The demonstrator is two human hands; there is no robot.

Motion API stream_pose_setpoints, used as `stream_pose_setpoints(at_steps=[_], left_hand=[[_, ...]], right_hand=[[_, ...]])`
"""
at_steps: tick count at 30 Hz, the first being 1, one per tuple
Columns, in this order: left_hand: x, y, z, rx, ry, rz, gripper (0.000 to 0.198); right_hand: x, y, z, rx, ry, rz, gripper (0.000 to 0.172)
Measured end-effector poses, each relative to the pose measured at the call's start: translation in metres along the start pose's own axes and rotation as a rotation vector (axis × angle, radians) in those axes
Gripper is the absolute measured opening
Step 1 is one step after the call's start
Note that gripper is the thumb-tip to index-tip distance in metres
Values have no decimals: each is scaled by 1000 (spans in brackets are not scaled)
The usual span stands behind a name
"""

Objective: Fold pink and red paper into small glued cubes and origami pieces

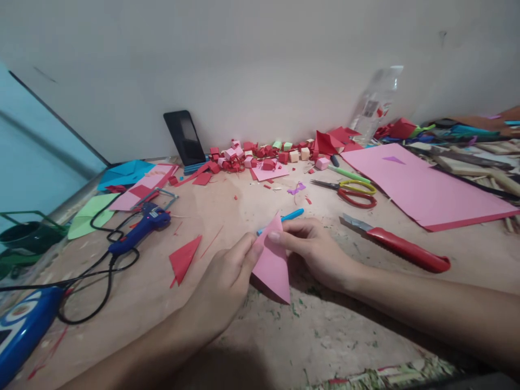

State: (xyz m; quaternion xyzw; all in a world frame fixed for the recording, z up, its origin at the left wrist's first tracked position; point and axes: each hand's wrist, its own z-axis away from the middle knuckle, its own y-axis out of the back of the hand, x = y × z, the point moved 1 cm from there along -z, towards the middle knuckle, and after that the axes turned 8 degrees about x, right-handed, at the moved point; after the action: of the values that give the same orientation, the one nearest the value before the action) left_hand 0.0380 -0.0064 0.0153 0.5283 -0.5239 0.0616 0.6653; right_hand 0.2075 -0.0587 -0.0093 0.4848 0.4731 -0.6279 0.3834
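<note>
A folded pink sheet of paper (275,265), pointed at its top and bottom right, is held between both hands above the table. My left hand (233,265) pinches its left edge with thumb and fingers. On the right edge near the top, my right hand (314,246) grips it, thumb in front and fingers partly hidden behind. Just behind the paper lies a blue pen-like stick (293,214), partly covered. A red paper triangle (186,259) rests to the left of my left hand. To the right of my right hand lies a red-handled knife (406,248).
Scissors (355,193) lie behind the knife, near large pink sheets (422,187). A blue glue gun (140,227) with a looping cord is at left. Small paper cubes (268,162) line the wall between a phone (184,138) and a plastic bottle (374,105).
</note>
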Motion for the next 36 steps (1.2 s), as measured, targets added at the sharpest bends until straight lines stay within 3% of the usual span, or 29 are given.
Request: stream_pose_setpoints(at_steps=[9, 23, 36], left_hand=[[-7, -1, 1, -23, -46, -114, 34], [-9, -1, -1, -36, -92, -137, 34], [-11, -1, -2, -81, -111, -143, 34]], right_hand=[[-1, 0, 0, -26, -44, -148, 53], [0, 1, -4, -32, -45, -249, 45], [-1, 3, -7, 73, -113, -247, 25]])
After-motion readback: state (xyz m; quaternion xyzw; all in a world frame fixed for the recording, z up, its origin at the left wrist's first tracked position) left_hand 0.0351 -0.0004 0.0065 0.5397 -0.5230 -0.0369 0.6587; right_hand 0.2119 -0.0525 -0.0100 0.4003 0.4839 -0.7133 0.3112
